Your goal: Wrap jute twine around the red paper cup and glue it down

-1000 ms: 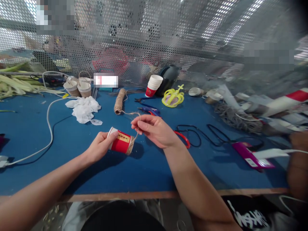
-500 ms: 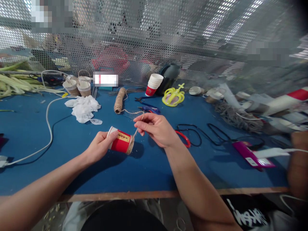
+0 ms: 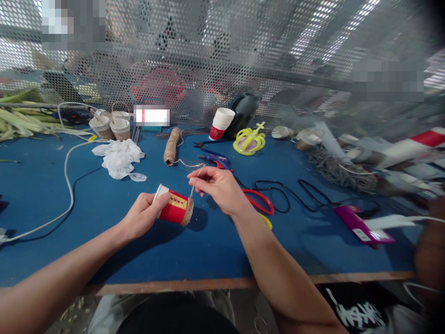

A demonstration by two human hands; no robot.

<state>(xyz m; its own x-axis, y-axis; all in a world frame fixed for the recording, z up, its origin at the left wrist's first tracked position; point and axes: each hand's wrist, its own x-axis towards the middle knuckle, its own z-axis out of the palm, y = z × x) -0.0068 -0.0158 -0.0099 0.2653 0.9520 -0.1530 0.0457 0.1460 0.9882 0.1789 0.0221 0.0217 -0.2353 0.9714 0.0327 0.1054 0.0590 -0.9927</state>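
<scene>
My left hand (image 3: pixel 144 213) is closed around a red and white paper cup (image 3: pixel 170 214), held on its side above the blue table, its base pointing right. Brown twine (image 3: pixel 188 213) is wound around the base end of the cup. Between thumb and fingers, my right hand (image 3: pixel 215 185) pinches the strand of twine (image 3: pixel 192 192) that rises from that end. From there the strand runs back to a twine spool (image 3: pixel 171 148) lying behind the cup. Beyond my right hand lies a blue glue gun (image 3: pixel 217 161), and red-handled scissors (image 3: pixel 259 199) lie partly under my right forearm.
Stacked paper cups (image 3: pixel 221 124) stand near a dark kettle (image 3: pixel 243 113) and a yellow crown-shaped piece (image 3: pixel 249 140). White lacy cloth (image 3: pixel 120 158) and twine-wrapped cups (image 3: pixel 120 128) are at left. A purple power strip (image 3: pixel 363 226) with cables lies right. Perforated metal mesh (image 3: pixel 194 55) rises behind.
My right hand has moved slightly left and down toward the cup's base, and the strand now stands more upright. My left hand still holds the cup. More of the scissors' handles shows.
</scene>
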